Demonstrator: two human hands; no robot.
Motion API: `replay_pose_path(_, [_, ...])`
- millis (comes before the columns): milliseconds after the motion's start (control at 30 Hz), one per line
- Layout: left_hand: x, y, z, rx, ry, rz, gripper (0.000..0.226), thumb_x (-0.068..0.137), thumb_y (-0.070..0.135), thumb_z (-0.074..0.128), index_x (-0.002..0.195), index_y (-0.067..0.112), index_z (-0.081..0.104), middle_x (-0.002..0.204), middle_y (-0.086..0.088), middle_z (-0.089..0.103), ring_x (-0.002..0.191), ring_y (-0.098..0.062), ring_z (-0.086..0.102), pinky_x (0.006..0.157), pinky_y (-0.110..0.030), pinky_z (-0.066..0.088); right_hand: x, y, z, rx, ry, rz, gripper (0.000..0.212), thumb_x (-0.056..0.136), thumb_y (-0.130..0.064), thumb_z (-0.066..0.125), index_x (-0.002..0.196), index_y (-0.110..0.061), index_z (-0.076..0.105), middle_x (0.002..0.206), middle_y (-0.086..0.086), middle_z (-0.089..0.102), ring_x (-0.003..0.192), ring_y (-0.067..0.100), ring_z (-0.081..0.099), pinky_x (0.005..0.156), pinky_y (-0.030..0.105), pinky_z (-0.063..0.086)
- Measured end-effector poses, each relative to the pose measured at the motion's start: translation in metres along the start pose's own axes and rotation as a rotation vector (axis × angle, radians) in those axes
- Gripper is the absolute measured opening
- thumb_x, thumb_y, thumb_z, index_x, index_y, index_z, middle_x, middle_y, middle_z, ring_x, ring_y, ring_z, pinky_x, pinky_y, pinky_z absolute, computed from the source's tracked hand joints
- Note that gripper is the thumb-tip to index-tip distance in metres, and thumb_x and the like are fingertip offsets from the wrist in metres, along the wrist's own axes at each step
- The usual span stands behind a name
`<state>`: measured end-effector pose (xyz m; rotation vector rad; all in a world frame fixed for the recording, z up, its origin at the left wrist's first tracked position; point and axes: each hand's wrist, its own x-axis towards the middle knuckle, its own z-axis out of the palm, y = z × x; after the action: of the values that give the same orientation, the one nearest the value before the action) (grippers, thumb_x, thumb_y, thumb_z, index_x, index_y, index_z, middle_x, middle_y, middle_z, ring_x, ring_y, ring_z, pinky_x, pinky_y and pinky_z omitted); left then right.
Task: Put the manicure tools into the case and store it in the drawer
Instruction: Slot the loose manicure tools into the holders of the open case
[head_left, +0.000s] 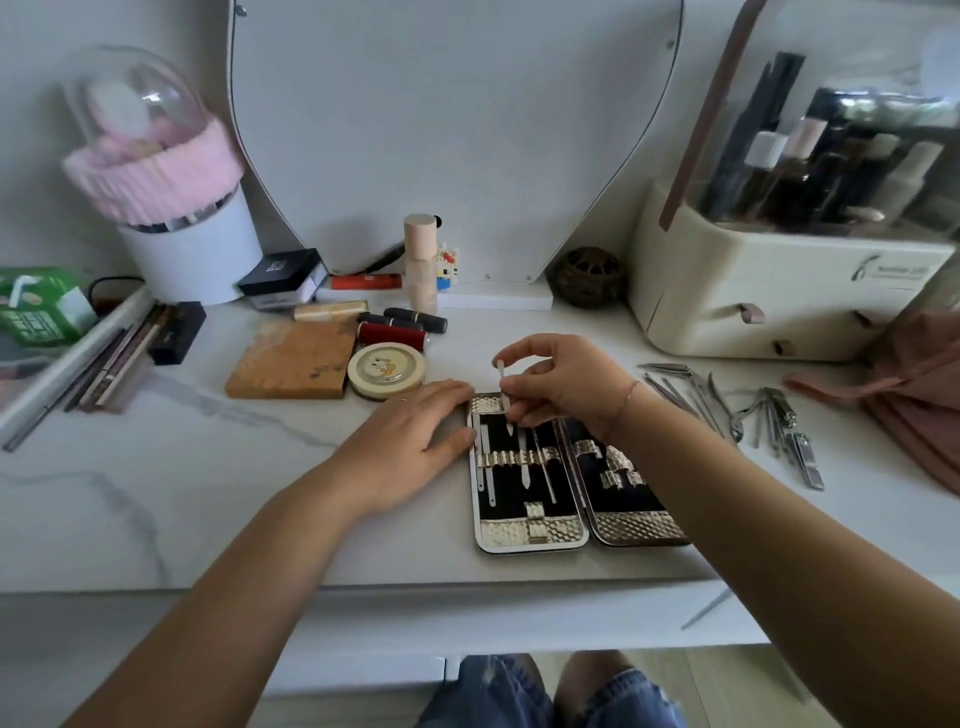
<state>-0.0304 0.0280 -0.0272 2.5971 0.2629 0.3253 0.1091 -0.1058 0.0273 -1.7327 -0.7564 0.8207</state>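
Head view: the slim silver manicure tool (502, 396) is pinched in my right hand (566, 384), tip over the open black-lined silver case (530, 535) on the white desk (208, 493); my left hand (415, 431), fingers flat, steadies its edge. I'd thread it straight under the band (519, 458).

a thin bracelet (629, 396) circles the right wrist (frayed blue jeans (483, 696) below).

My white, grey-veined worktop (156, 519) carries the open manicure case (535, 535) near its front edge. Loose manicure tools (774, 410) lie to its right, with a pink cloth (914, 415) beyond them. To the case's left sit a round tin (385, 370) and a brown palette (291, 358). Behind them are lipsticks (415, 318), a woven ball (588, 277) and a cream organiser (753, 312).
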Motion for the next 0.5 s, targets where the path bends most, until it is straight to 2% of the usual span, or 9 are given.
replay_pose_path(167, [-0.0004, 0.0011, -0.0011, -0.005, 0.006, 0.011, 0.052, 0.092, 0.042, 0.044, 0.139, 0.022, 0.037, 0.146, 0.003, 0.036, 0.135, -0.011, 0.031, 0.110, -0.025, 0.022, 0.0019, 0.0010, 0.0031, -0.034, -0.009, -0.009, 0.005, 0.087, -0.001, 0.060, 0.090, -0.005, 0.060, 0.067, 0.014, 0.065, 0.048, 0.010, 0.064, 0.045, 0.018, 0.051])
replay_pose_path(367, [-0.0003, 0.0002, -0.0008, 0.002, -0.002, 0.016, 0.054, 0.091, 0.048, 0.040, 0.139, 0.022, 0.037, 0.146, 0.002, 0.038, 0.134, -0.011, 0.032, 0.111, -0.028, 0.024, 0.0053, 0.0032, 0.0039, -0.136, -0.008, -0.025, 0.006, 0.086, -0.002, 0.060, 0.084, -0.007, 0.060, 0.067, 0.013, 0.066, 0.046, 0.009, 0.062, 0.042, 0.018, 0.048])
replay_pose_path(500, [-0.0010, 0.0008, -0.0009, 0.003, 0.005, 0.015, 0.051, 0.092, 0.044, 0.043, 0.139, 0.023, 0.037, 0.146, 0.003, 0.038, 0.134, -0.011, 0.031, 0.111, -0.028, 0.024, 0.0077, 0.0008, 0.0030, -0.205, -0.035, -0.007, 0.005, 0.085, -0.002, 0.061, 0.082, -0.005, 0.061, 0.063, 0.010, 0.065, 0.043, 0.007, 0.060, 0.041, 0.016, 0.046])
